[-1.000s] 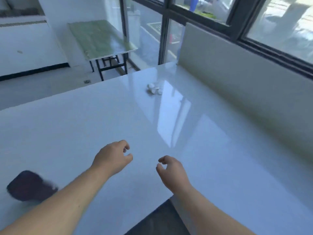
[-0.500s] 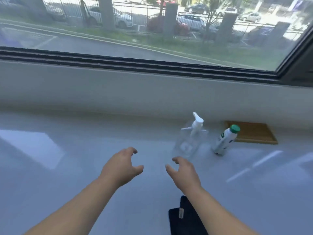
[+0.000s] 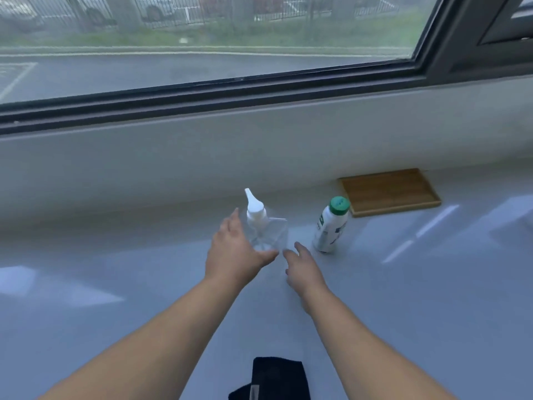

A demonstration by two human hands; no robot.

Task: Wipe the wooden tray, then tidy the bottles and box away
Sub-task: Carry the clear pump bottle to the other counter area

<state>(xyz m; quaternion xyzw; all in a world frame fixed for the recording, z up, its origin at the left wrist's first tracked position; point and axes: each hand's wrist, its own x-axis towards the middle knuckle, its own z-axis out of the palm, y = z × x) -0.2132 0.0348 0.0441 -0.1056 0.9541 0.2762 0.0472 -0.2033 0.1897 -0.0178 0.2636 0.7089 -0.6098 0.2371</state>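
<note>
A wooden tray (image 3: 389, 192) lies flat against the low white wall at the back right of the white counter. A white bottle with a green cap (image 3: 330, 226) stands just left of it. Further left stands a clear pump bottle with a white pump head (image 3: 264, 223). My left hand (image 3: 235, 252) is spread open right beside the clear bottle's near left side, fingers apart. Just in front of that bottle's base is my right hand (image 3: 302, 269), open and holding nothing. A dark cloth (image 3: 277, 376) lies at the counter's near edge between my forearms.
A low white wall (image 3: 259, 151) runs along the back of the counter (image 3: 115, 284) under a wide dark-framed window (image 3: 202, 90). No box is in view.
The view swung from the counter's far end to the window wall, bringing bottles and tray into sight. Both hands have stretched forward to the clear pump bottle.
</note>
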